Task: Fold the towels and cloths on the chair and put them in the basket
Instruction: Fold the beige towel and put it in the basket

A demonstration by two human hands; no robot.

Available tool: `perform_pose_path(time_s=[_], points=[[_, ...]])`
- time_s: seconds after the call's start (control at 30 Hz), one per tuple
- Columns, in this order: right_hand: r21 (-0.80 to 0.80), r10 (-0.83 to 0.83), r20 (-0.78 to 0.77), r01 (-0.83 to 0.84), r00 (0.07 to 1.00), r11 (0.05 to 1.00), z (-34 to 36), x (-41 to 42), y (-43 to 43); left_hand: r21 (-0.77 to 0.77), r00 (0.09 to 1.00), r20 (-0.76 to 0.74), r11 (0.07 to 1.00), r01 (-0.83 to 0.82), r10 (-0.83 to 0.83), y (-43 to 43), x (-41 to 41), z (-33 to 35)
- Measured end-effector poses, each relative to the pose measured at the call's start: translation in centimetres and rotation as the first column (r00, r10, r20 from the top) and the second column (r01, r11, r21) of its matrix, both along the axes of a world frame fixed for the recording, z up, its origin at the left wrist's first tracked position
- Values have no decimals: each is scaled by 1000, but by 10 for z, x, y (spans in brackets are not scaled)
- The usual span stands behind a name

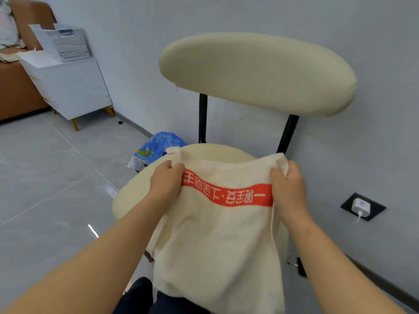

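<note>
A cream towel (217, 234) with a red band drapes over the chair's (256, 73) front edge; the left hand (166, 180) and right hand (288, 184) each pinch a far corner; the white basket (65, 44) sits well apart on a cabinet (74, 87).

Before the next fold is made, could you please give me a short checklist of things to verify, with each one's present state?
1. The left hand grips a far corner of the towel: ok.
2. The right hand grips the other far corner: ok.
3. Near end lies on the chair: not ok, it hangs off the front.
4. More cloths on the seat: cannot tell, the towel covers most of it.
5. The basket within reach: likely not ok, it sits on the white cabinet across the floor.
</note>
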State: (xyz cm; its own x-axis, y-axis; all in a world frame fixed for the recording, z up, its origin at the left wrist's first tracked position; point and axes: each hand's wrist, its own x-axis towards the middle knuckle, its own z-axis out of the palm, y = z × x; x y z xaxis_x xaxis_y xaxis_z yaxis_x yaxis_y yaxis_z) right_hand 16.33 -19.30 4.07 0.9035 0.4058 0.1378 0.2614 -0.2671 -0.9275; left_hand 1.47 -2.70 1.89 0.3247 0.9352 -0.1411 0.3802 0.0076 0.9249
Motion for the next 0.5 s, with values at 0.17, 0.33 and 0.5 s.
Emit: perform_pose_path(time_s=[0.17, 0.33, 0.5], points=[[-263, -94, -98, 66, 991, 963, -35, 35, 33, -9, 950, -311, 1000, -21, 17, 30, 2, -36], [-635, 2, -70, -46, 998, 771, -92, 38, 33, -34, 891, -447, 994, -107, 80, 40, 6, -57], [-709, -68, -39, 20, 997, 705, -85, 51, 49, -281, 994, -95, 956, -80, 55, 65, 25, -59]])
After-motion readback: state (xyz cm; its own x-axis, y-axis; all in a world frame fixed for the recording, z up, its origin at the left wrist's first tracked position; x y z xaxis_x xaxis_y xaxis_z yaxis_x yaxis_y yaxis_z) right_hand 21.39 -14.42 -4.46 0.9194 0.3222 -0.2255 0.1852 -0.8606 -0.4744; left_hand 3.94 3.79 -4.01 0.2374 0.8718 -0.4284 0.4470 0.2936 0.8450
